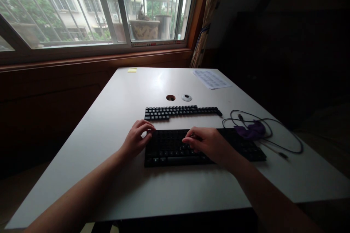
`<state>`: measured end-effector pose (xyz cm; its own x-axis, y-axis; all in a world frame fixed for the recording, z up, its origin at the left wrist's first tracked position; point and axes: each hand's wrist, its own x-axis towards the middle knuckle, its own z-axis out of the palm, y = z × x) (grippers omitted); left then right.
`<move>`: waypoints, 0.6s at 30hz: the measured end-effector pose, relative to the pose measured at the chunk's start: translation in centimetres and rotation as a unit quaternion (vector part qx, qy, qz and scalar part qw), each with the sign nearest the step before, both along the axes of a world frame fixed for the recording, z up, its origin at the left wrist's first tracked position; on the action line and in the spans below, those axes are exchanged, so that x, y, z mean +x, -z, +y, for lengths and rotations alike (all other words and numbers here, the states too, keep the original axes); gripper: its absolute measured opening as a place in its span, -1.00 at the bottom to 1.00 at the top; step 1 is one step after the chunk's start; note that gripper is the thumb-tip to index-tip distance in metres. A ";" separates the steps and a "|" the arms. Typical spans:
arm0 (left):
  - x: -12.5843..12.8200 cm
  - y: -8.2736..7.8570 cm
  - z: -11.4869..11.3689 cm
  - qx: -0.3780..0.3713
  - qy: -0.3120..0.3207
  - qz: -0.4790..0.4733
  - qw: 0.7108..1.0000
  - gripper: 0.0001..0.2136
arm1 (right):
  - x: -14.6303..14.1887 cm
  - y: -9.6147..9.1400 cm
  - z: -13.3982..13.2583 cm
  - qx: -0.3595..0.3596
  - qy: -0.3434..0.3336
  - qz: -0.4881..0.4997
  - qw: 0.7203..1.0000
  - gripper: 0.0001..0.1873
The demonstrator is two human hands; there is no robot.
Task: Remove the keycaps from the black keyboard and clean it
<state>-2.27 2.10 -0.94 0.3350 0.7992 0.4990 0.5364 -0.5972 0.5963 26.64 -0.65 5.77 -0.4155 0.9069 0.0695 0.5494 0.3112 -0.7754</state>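
Note:
A black keyboard [175, 161] lies on the white table, with keycaps on its lower rows and a dark upper part that looks bare of caps. At its upper left corner, my left hand [138, 135] curls its fingers and thumb against the edge. My right hand [206, 141] is over the middle of the keyboard, fingers pinched together; whatever they hold is too dark and small to make out. Beyond the keyboard, loose black keycaps [171, 111] stand in neat rows. The key area under my right hand is hidden.
A purple cloth [251, 130] lies over the keyboard's upper right, beside a looped black cable [296, 138]. Farther back are a round hole [171, 98], a grey ring-shaped cover [186, 98], printed papers [212, 79] and a yellow sticky note [132, 70]. A barred window is behind the table.

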 end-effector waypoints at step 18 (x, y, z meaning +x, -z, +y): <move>0.1 0.0 0.1 0.001 0.010 0.006 1.000 -0.84 | 3.5 4.0 0.3 -0.106 0.108 0.176 0.973 -0.62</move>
<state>-2.19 2.16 -0.96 0.3566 0.7909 0.4973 0.5307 -0.6096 0.5889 30.12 -0.36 1.81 -0.1986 0.9797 -0.0255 0.2728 0.0303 -0.9616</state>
